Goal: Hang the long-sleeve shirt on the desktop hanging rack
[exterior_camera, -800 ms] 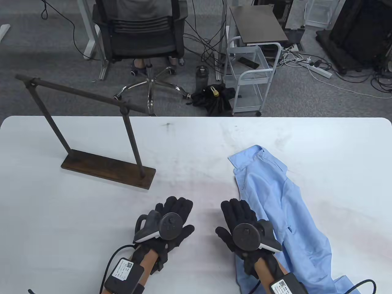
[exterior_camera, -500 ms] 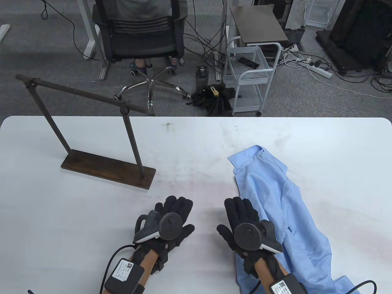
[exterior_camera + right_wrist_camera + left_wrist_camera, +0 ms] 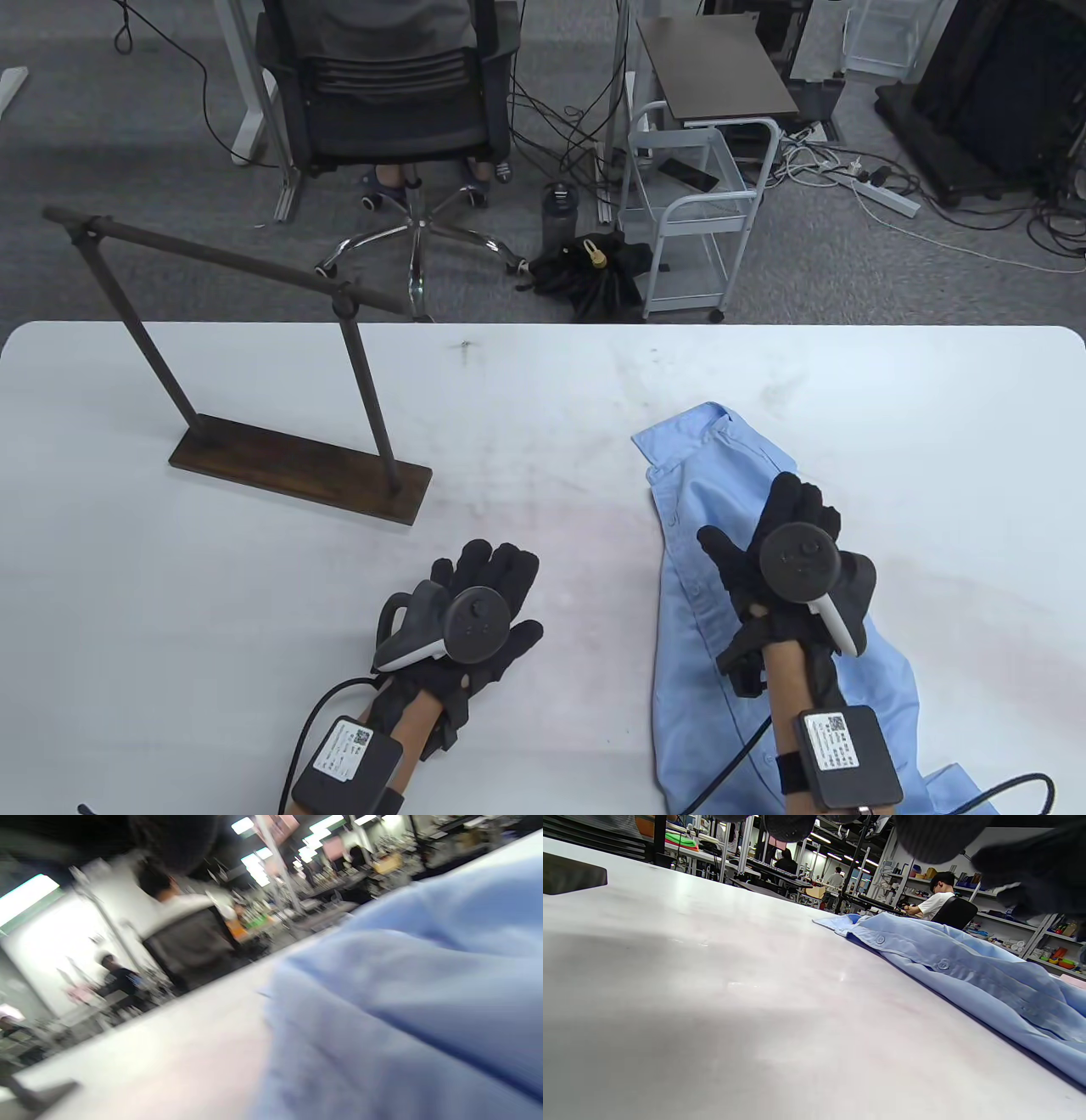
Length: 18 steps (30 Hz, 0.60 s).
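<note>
A light blue long-sleeve shirt (image 3: 721, 475) lies crumpled on the right half of the white table (image 3: 543, 382), collar toward the far side. It also shows in the left wrist view (image 3: 967, 971) and blurred in the right wrist view (image 3: 403, 1005). The dark hanging rack (image 3: 229, 272) stands on a wooden base (image 3: 297, 475) at the left. My left hand (image 3: 492, 586) rests flat on the table, fingers spread, empty. My right hand (image 3: 780, 526) hovers over the shirt's upper part, fingers spread, holding nothing I can see.
The table's far edge (image 3: 543, 324) borders a floor with an office chair (image 3: 399, 110), a white cart (image 3: 696, 212) and cables. The rack's crossbar (image 3: 212, 259) slants from far left toward the table's middle.
My right hand has moved from the table beside the shirt forward and to the right, onto or just above the shirt. The left hand and the shirt have hardly moved.
</note>
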Each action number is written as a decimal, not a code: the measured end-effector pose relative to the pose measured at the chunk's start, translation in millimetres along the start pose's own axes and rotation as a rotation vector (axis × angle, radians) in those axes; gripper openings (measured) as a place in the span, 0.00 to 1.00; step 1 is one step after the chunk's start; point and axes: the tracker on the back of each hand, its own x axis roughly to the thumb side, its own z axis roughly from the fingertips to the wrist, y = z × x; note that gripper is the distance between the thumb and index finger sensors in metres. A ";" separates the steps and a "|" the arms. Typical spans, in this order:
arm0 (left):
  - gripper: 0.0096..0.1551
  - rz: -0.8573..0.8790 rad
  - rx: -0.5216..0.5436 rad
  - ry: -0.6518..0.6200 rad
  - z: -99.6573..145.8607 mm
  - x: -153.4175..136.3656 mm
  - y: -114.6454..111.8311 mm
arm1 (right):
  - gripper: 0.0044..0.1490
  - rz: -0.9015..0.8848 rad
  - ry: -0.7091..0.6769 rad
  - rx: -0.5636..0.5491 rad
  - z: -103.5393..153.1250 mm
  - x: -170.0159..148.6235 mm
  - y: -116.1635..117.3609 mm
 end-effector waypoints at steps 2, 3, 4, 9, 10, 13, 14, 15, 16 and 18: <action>0.46 -0.001 -0.005 -0.002 -0.1 0.1 -0.3 | 0.76 0.045 0.040 0.039 -8.8 -6.8 8.3; 0.46 0.001 -0.007 -0.002 -0.8 -0.4 -1.0 | 0.77 0.070 0.059 0.058 -14.4 -11.0 14.4; 0.46 0.006 -0.011 -0.001 -2.1 -1.1 -2.1 | 0.77 0.075 0.069 0.060 -18.2 -13.4 18.4; 0.46 -0.007 -0.043 -0.001 -8.4 -3.1 -10.0 | 0.81 0.100 0.137 0.160 -43.1 -20.0 44.9; 0.45 -0.002 -0.041 -0.003 -8.5 -3.2 -10.2 | 0.82 0.102 0.130 0.182 -46.9 -20.0 48.7; 0.45 0.018 -0.045 -0.004 -10.7 -4.9 -12.3 | 0.81 -0.060 0.142 0.261 -50.1 -26.7 57.7; 0.45 0.023 -0.048 -0.002 -12.1 -5.8 -13.7 | 0.81 -0.069 0.142 0.272 -50.0 -29.2 61.5; 0.46 0.026 -0.058 0.003 -13.8 -6.8 -15.6 | 0.81 -0.036 0.141 0.285 -49.3 -30.2 64.5; 0.45 0.026 -0.064 0.006 -14.5 -7.2 -16.6 | 0.82 -0.005 0.137 0.289 -48.6 -29.9 65.4; 0.45 0.022 -0.077 0.009 -15.6 -7.5 -18.7 | 0.83 0.000 0.114 0.329 -48.4 -27.8 68.3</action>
